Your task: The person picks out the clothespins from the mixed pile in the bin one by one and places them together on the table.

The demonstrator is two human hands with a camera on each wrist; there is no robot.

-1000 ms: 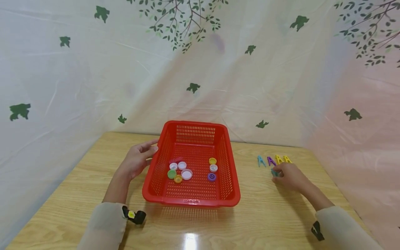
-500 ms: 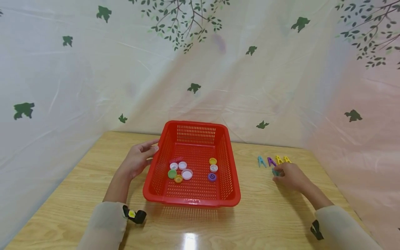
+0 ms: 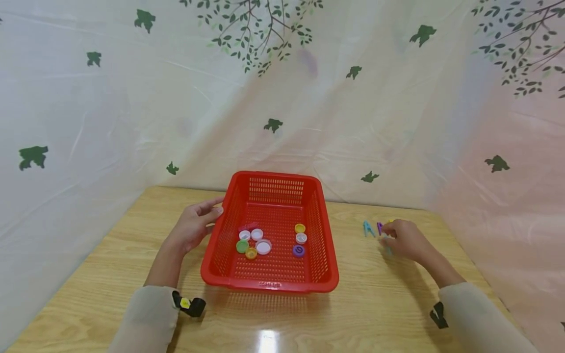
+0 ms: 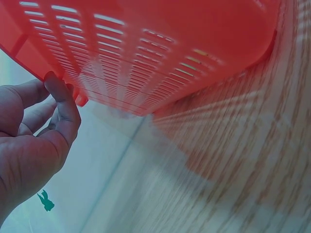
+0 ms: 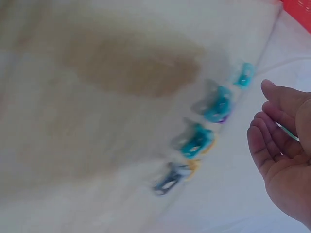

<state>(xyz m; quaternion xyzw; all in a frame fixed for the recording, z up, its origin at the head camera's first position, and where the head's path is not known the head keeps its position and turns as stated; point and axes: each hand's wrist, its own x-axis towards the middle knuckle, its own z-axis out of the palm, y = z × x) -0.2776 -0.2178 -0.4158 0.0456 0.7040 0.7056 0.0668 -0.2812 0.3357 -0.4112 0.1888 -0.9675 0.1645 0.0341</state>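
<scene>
My left hand holds the left rim of a red plastic basket, thumb and fingers at its edge. The left wrist view shows this hand by the basket's slotted side wall. Over a row of small clips at the right, my right hand is lowered; its fingers hide part of the row. A light blue clip and a purple clip show beside it. In the right wrist view the right hand has loosely bent fingers and nothing between thumb and fingers. A teal clip lies near.
Inside the basket lie several bottle caps, among them a green cap, a purple cap and a yellow cap, plus a pink piece. A patterned curtain stands behind the wooden table.
Earlier my right hand pinched a teal clip in front of the row. Now its fingers have let go of it and moved slightly up, towards the purple clip. The left hand stays put.
</scene>
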